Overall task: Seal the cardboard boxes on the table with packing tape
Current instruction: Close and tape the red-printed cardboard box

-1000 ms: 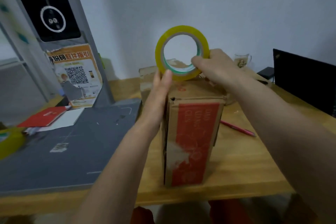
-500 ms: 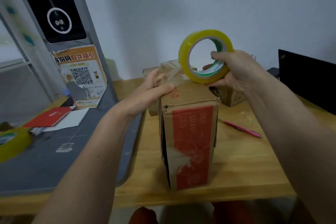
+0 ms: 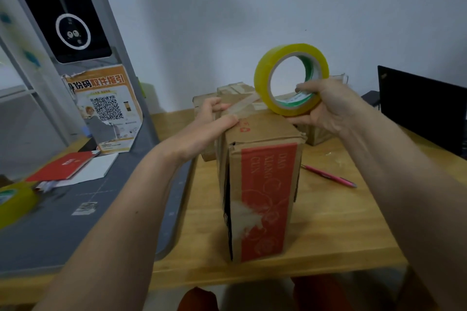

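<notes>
Two forearms are reaching forward over the near edge of the wooden counter (image 3: 328, 235). Between them, a tall cardboard box (image 3: 260, 184) with a red printed panel is standing upright on the counter, just right of a grey cutting mat (image 3: 75, 230). A pink pen (image 3: 328, 175) is lying to the right of the box. At the box's top left edge, the left hand (image 3: 212, 124) is pinching the free end of a clear tape strip (image 3: 241, 105) between thumb and fingers. The strip is running up and right to the yellow tape roll (image 3: 290, 78). The right hand (image 3: 326, 106) is gripping that roll upright above the box's far top edge, forefinger curled through the core. Behind the box, more cardboard boxes (image 3: 227, 93) are sitting on the counter. A second yellow roll (image 3: 15, 202) is lying at the far left of the mat.
</notes>
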